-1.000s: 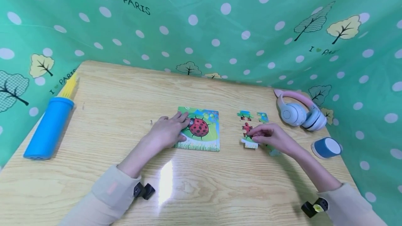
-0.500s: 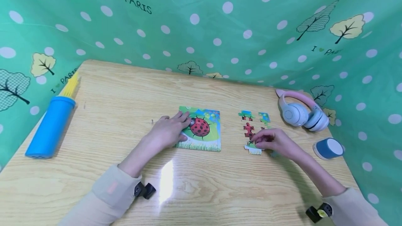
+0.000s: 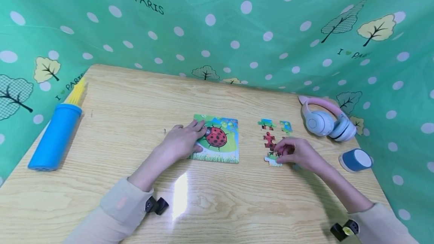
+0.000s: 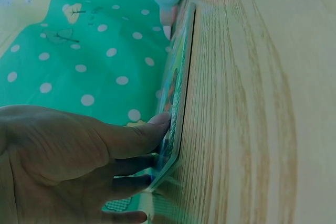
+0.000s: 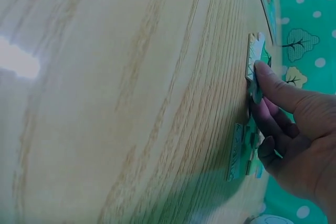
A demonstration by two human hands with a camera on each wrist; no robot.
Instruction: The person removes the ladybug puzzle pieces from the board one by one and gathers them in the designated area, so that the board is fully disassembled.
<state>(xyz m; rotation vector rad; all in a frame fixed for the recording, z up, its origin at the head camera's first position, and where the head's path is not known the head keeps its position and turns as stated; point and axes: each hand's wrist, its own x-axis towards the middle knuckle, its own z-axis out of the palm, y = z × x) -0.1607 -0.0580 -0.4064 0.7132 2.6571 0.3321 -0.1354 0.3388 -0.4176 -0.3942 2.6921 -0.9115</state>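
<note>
A: How is the right hand [image 3: 295, 152]?

B: Narrow. Thumb and curled fingers pinch the white piece [image 3: 274, 162], at the hand's left.

A: What has just changed?

B: Over the last second the hand draws back a little, and the white piece comes with it. More of the red piece [image 3: 269, 141] now shows, just ahead and left of the fingertips.

A: What does that do for the work?

B: I judge it puts the two pieces in line, one behind the other. Whether they lock I can't say; the fingers hide part of the seam.

A: And farther out?

B: The corner piece [image 3: 286, 126] lies just ahead of the hand, the tree piece [image 3: 266, 124] ahead and to its left. Well to its left is the picture [image 3: 217, 138], flat on the table [image 3: 217, 206].

A: Any change over there?

B: None I notice. The left hand [image 3: 180, 141] rests on the picture's left side, fingers extended, not gripping.

A: On the other side?

B: Headphones [image 3: 319, 123] ahead and right of the right hand; the blue cylinder [image 3: 354, 160] off to its right.
</note>
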